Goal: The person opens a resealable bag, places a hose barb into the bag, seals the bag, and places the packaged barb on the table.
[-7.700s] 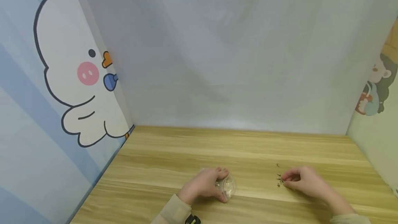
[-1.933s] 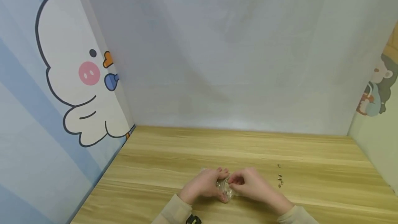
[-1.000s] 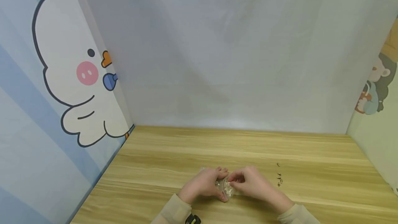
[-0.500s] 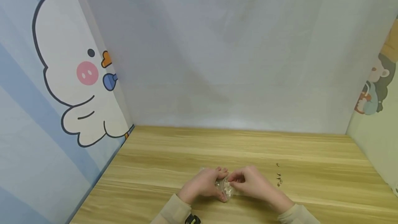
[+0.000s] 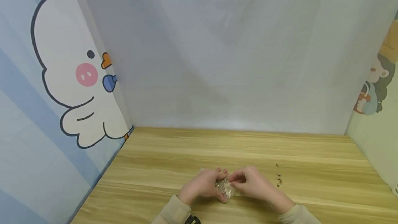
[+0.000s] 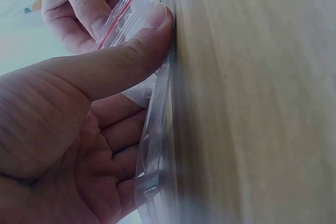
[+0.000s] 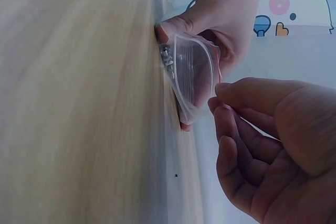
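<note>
A clear zip bag with a red line along its lip lies on the table, its mouth held apart towards the right. My left hand grips it from the left, thumb on the near side and fingers on the far side. At the bag's lip, the thumb and index finger of my right hand pinch the edge in the right wrist view. Small shiny metal pieces show inside the bag. Several more small metal pieces, perhaps screws, lie loose to the right of my right hand. Their exact kind is too small to tell.
The wooden table meets a pale grey curtain at the back. A blue wall panel with a cartoon duck stands at the left, and a pale green one at the right. A dark wrist strap shows by my left sleeve.
My right hand was among the loose metal pieces in the oldest frame; it has since moved left to the bag's lip. Over the last second both hands stay nearly still.
</note>
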Available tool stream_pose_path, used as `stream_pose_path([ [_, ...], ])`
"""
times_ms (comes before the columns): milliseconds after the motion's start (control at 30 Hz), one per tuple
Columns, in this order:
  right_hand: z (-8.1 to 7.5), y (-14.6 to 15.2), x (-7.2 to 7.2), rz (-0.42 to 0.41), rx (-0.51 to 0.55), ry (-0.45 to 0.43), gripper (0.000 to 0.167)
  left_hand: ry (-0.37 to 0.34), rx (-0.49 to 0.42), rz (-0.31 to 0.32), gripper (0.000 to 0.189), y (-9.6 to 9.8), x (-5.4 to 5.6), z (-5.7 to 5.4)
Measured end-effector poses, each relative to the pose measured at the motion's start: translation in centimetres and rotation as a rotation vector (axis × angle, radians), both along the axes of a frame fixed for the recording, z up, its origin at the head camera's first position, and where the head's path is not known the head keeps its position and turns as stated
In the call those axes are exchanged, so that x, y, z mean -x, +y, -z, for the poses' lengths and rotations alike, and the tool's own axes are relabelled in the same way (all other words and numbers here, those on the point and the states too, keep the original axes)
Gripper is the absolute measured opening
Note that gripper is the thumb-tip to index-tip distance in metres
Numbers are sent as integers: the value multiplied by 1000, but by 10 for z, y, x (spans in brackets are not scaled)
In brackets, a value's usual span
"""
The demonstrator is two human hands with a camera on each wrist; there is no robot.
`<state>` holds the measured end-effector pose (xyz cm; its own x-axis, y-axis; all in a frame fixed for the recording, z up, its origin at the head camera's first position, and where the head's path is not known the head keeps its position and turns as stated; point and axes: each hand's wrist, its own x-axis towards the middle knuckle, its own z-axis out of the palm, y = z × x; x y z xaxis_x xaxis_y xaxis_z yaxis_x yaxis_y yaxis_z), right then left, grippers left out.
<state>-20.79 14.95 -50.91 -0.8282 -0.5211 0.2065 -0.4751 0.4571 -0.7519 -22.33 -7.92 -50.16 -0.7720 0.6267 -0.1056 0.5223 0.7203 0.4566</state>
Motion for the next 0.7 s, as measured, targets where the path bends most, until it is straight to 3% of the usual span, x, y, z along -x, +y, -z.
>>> stream_pose_path([
  [400,-2,11,-3,35,-14,-55,9,2,9,18,87,0,0,1],
  [700,-4,25,-5,89,-40,-35,9,6,6,12,89,-1,-1,0],
])
